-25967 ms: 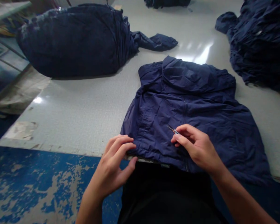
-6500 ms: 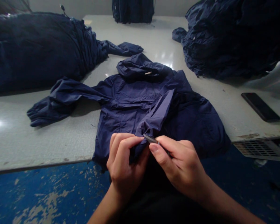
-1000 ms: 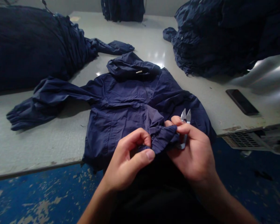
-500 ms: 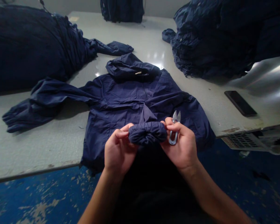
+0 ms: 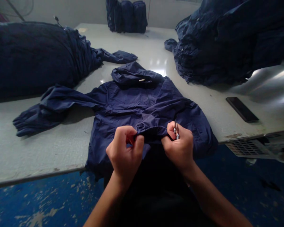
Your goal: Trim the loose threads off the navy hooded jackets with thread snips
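Grey surface [image 5: 61,148], near edge: jacket [image 5: 137,104] cuff now stretched flat btwn left hand [image 5: 125,150] & right hand [image 5: 179,146], no longer bunched; both grips closed on cuff, right also clamps snips [image 5: 176,129], blades now shut.

Dim, with glare on the table [image 5: 156,60], corners stretched.

2 bare forearms — dark garment.

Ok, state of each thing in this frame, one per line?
left hand: shut, pinching the cuff
right hand: shut on the cuff, thread snips in the same fist
cuff: stretched between both hands
thread snips: blades closed
jacket: spread flat, one sleeve out
phone: screen dark, flat on table
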